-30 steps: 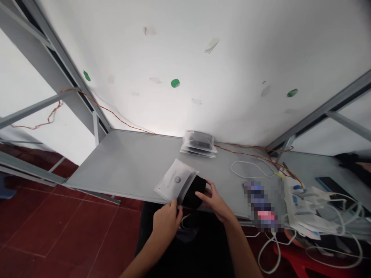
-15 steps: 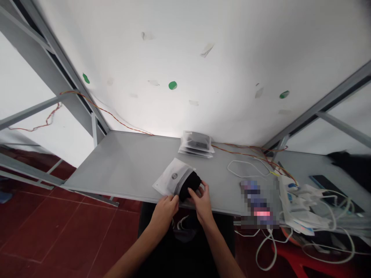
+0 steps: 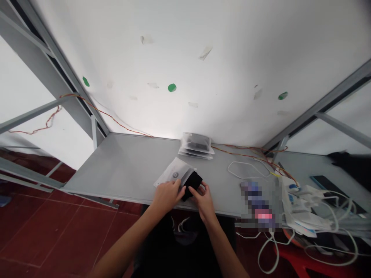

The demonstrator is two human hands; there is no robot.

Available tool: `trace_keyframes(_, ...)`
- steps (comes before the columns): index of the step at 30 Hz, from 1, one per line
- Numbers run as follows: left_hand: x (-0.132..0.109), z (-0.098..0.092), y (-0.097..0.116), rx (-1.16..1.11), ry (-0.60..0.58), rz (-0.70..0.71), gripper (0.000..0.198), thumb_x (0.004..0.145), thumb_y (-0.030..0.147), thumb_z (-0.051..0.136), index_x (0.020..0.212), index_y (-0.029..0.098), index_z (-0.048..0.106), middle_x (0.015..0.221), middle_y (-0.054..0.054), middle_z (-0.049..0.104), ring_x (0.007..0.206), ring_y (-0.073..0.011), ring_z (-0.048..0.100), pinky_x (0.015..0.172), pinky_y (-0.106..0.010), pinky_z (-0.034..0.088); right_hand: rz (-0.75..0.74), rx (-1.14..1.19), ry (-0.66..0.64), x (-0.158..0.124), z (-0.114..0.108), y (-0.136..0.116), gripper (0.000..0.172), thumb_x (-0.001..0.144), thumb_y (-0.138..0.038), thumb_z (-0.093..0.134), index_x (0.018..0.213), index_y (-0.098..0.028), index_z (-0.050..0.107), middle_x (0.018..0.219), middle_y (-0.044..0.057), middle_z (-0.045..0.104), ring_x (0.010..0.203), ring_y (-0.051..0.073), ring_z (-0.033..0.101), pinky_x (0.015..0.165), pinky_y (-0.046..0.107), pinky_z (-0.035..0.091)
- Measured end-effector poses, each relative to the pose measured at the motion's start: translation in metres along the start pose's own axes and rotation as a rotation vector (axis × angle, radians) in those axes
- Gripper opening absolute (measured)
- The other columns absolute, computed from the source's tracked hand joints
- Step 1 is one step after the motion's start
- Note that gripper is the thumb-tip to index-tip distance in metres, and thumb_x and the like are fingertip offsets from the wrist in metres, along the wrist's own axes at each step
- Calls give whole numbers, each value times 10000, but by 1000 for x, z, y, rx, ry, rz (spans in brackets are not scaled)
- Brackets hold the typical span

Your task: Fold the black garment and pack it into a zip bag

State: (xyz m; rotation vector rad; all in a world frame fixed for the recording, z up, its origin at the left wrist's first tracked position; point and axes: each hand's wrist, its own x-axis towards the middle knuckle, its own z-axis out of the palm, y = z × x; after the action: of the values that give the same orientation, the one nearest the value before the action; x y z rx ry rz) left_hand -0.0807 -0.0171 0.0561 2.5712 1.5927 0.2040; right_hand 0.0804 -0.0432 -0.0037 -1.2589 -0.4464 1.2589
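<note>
A frosted plastic bag (image 3: 173,172) with a small round dark mark lies tilted near the front edge of the grey table. Folded black cloth (image 3: 192,184) sticks out of its open right end. My left hand (image 3: 167,196) is closed on the bag's lower edge near the opening, its thumb beside the cloth. My right hand (image 3: 203,199) grips the cloth's right side between thumb and fingers. Behind the bag, a stack of several filled frosted bags (image 3: 196,145) rests by the wall.
On the right lie a white cable loop (image 3: 246,164), a blurred-out device (image 3: 259,204), a white power strip with tangled cables (image 3: 301,208) and a dark phone (image 3: 324,183). A red stool (image 3: 298,262) stands below. Thin red-yellow wires run along the wall.
My left hand has moved up from the bag's lower corner onto its front near the opening. The black cloth looks flatter and more squared. My right hand stays at the cloth.
</note>
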Motion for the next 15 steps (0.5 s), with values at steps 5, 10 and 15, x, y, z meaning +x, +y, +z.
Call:
trace_keyframes(5, 26, 6, 5, 7, -38, 69, 235, 1030, 246, 445, 995, 178, 666, 813, -89, 723, 759, -231, 717, 704, -322, 482, -36, -21, 33, 2, -6, 5, 722, 589, -376, 951, 1186, -279, 557, 1069, 34, 747, 955, 261, 748, 610, 294, 614)
trace_keyframes(10, 29, 11, 5, -38, -57, 236, 150, 1013, 200, 497, 1049, 197, 643, 934, -71, 708, 869, -219, 702, 797, -327, 507, -73, -17, 40, 3, -7, 6, 677, 557, -324, 958, 1106, -271, 565, 984, 3, 749, 898, 236, 752, 642, 289, 604)
trace_keyframes(15, 24, 16, 8, -57, -31, 314, 105, 1019, 222, 520, 1039, 228, 623, 1023, -55, 690, 1025, -221, 674, 932, -340, 483, -73, 35, 48, 4, 1, 4, 667, 530, -293, 971, 1068, -258, 578, 948, -8, 741, 849, 208, 742, 637, 267, 590)
